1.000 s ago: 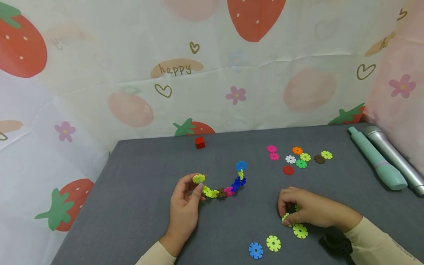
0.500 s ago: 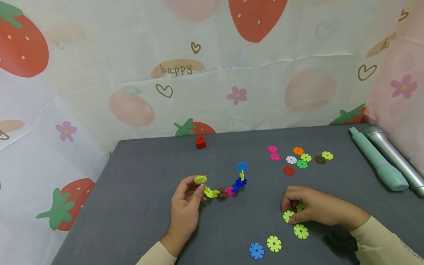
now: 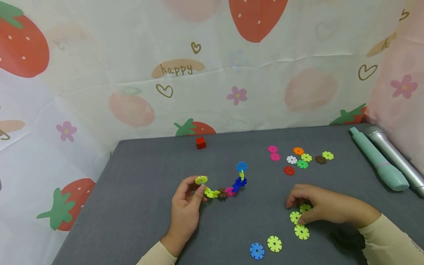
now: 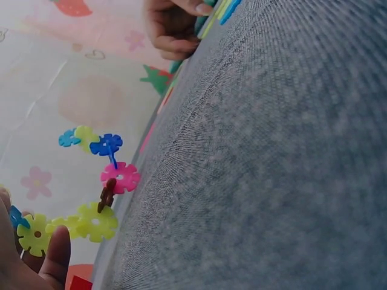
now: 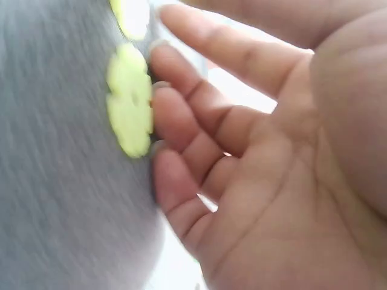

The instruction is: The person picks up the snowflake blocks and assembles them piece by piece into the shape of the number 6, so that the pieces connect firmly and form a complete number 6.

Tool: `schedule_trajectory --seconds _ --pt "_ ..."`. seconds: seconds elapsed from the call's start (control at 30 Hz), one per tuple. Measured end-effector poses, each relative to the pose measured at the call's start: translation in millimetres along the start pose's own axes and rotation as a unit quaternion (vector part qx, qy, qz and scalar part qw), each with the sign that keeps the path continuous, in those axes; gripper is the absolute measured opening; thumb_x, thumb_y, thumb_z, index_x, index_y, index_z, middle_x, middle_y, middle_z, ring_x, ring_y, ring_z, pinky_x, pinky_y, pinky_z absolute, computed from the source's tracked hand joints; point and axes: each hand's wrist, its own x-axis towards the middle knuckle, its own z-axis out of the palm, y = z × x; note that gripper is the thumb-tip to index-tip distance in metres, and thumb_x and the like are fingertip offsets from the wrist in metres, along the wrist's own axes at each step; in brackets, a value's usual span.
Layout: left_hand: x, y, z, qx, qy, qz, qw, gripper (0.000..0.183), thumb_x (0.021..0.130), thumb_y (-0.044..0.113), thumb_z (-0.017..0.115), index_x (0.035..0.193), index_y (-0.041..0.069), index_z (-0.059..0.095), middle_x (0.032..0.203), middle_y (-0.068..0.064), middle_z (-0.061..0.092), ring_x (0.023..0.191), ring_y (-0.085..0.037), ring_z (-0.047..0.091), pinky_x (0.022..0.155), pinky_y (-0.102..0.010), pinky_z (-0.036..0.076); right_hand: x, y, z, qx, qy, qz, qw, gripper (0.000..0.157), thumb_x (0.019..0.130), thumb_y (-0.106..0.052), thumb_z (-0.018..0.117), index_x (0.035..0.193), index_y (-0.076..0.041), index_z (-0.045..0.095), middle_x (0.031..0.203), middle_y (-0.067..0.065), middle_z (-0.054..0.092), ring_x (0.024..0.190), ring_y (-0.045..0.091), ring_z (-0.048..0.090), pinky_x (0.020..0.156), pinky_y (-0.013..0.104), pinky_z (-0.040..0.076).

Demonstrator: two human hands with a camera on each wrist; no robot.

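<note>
My left hand (image 3: 186, 209) pinches one end of a curved chain of slotted plastic snowflake discs (image 3: 222, 193), near an upper yellow disc (image 3: 201, 180). Along the chain run yellow, brown, pink and dark blue discs, then another yellow and a light blue one (image 3: 242, 166). On the right, my right hand (image 3: 326, 204) hovers low over loose yellow discs, its fingers loosely bent and apart. Its thumb tip is at the edge of one yellow disc (image 3: 294, 217); another yellow disc (image 3: 305, 208) lies partly under the hand. In the right wrist view, the fingertips (image 5: 172, 115) are beside a flat yellow disc (image 5: 130, 99).
A yellow disc (image 3: 301, 232), another yellow disc (image 3: 274, 243) and a blue disc (image 3: 257, 251) lie in front. Farther back are several mixed discs (image 3: 302, 164) and a red cube (image 3: 200, 142). A green microphone-like object (image 3: 381, 162) and a silver microphone (image 3: 394, 158) lie at right.
My right hand has moved right. The yellow disc at its fingertips, tilted and pinched earlier, has shifted right and now lies flat among the others. My left hand and the chain stay nearly still.
</note>
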Motion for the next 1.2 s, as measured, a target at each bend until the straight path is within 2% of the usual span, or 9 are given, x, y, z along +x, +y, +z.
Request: schedule_trajectory --seconds 0.17,0.33,0.47,0.57,0.7,0.77,0.87,1.0,1.2 --pt "-0.2 -0.9 -0.3 0.001 -0.001 0.004 1.0000 0.026 0.105 -0.003 0.070 0.130 0.000 0.067 0.119 -0.024 0.067 0.101 -0.031 0.065 0.074 -0.031 0.061 -4.1 1.2 -3.9 -0.051 0.006 -0.003 0.999 0.026 0.091 -0.024 0.090 0.111 -0.024 0.073 0.112 -0.004 0.060 0.104 0.017 0.053 0.086 0.033 0.049" --pt "-0.8 -1.4 -1.4 0.002 0.001 0.001 1.0000 0.025 0.105 -0.002 0.071 0.130 0.000 0.067 0.119 -0.027 0.066 0.102 -0.032 0.065 0.074 -0.031 0.061 1.2 -0.9 0.1 -0.063 0.011 -0.006 0.998 0.023 0.092 -0.028 0.090 0.105 -0.024 0.071 0.104 -0.007 0.060 0.097 0.016 0.054 0.081 0.033 0.050" --pt "-1.3 -1.6 -1.6 0.002 0.000 0.000 1.0000 0.025 0.105 -0.002 0.071 0.130 0.000 0.068 0.119 -0.029 0.066 0.102 -0.033 0.065 0.074 -0.032 0.061 3.1 -1.2 2.8 -0.044 0.021 -0.018 0.999 0.021 0.095 -0.027 0.088 0.097 -0.021 0.068 0.096 -0.006 0.060 0.090 0.016 0.057 0.075 0.031 0.050" --pt "-1.4 -1.8 -1.1 -0.001 0.000 -0.001 1.0000 0.024 0.105 -0.001 0.071 0.129 0.000 0.068 0.119 -0.031 0.065 0.102 -0.032 0.065 0.075 -0.032 0.061 4.1 -1.6 5.0 -0.014 0.030 -0.012 0.999 0.019 0.100 -0.025 0.084 0.094 -0.020 0.067 0.091 -0.006 0.060 0.083 0.013 0.058 0.069 0.030 0.050" --pt "-0.9 -1.7 -0.2 -0.008 0.000 0.001 1.0000 0.021 0.107 0.000 0.069 0.128 0.000 0.069 0.117 -0.032 0.065 0.097 -0.031 0.066 0.076 -0.032 0.061 5.7 -2.6 8.2 0.015 0.056 -0.018 0.998 0.013 0.105 -0.018 0.077 0.096 -0.018 0.069 0.084 -0.007 0.058 0.072 0.010 0.054 0.060 0.030 0.047" --pt "-0.6 -1.7 0.1 -0.008 0.001 0.004 1.0000 0.018 0.108 0.001 0.067 0.126 0.000 0.070 0.116 -0.028 0.067 0.093 -0.031 0.066 0.076 -0.032 0.061 6.9 -3.8 10.3 0.018 0.074 -0.029 0.997 0.011 0.106 -0.015 0.076 0.096 -0.018 0.070 0.083 -0.007 0.059 0.070 0.009 0.053 0.058 0.030 0.047" --pt "-0.1 -1.3 0.3 -0.005 0.004 0.008 0.9999 0.015 0.110 0.002 0.064 0.123 0.000 0.072 0.114 -0.022 0.070 0.087 -0.032 0.066 0.075 -0.032 0.061 9.5 -6.5 14.0 0.023 0.098 -0.040 0.994 0.010 0.105 -0.012 0.076 0.098 -0.018 0.072 0.084 -0.006 0.063 0.071 0.009 0.056 0.059 0.030 0.048" --pt "-0.2 -0.7 0.4 0.006 0.006 0.010 0.9999 0.016 0.112 0.004 0.062 0.122 0.001 0.073 0.111 -0.021 0.071 0.082 -0.032 0.066 0.074 -0.031 0.060 13.6 -12.7 20.4 0.029 0.126 -0.051 0.990 0.010 0.104 -0.010 0.078 0.098 -0.017 0.073 0.087 -0.004 0.067 0.074 0.013 0.061 0.061 0.029 0.050" --pt "-0.6 -0.7 1.1 0.023 0.009 0.002 0.9997 0.018 0.113 0.008 0.060 0.122 0.002 0.074 0.106 -0.022 0.071 0.077 -0.029 0.066 0.073 -0.031 0.061 19.6 -26.2 31.6 0.071 0.132 -0.068 0.986 0.006 0.105 -0.006 0.074 0.103 -0.012 0.074 0.092 -0.001 0.071 0.081 0.020 0.067 0.072 0.030 0.057"
